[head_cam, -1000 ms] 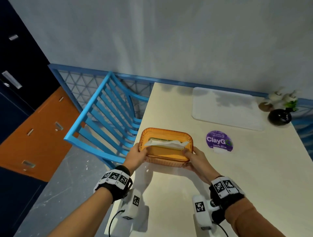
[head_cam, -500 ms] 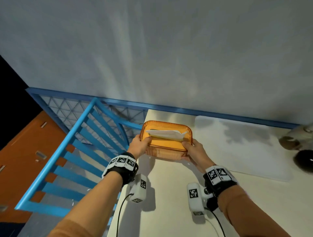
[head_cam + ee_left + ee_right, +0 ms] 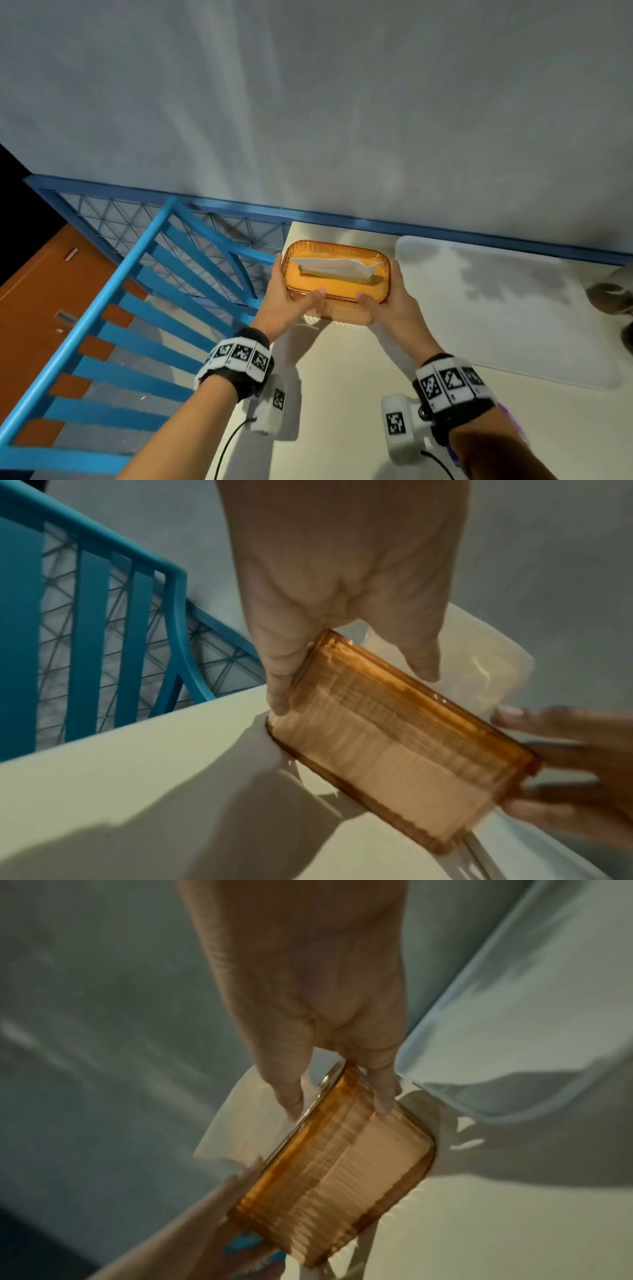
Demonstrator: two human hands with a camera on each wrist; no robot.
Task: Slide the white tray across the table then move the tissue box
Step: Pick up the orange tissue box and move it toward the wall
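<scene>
An amber see-through tissue box (image 3: 337, 282) with a white tissue (image 3: 334, 265) sticking out of its lid is near the table's far left corner. My left hand (image 3: 286, 298) grips its left end and my right hand (image 3: 388, 301) grips its right end. In the left wrist view the box (image 3: 394, 739) looks tilted, with its lower edge close to the tabletop; whether it touches I cannot tell. The right wrist view shows the box (image 3: 339, 1167) under my right fingers (image 3: 383, 1096). The white tray (image 3: 507, 308) lies flat to the box's right by the wall.
A cream table (image 3: 342, 411) runs up to a grey wall with a blue ledge (image 3: 445, 229). A blue slatted chair (image 3: 137, 308) stands just off the table's left edge. A dark vase (image 3: 616, 301) shows at the far right edge.
Both hands have carried the tissue box away from me, from the table's middle left to the far left corner beside the white tray. The view has tilted up toward the wall.
</scene>
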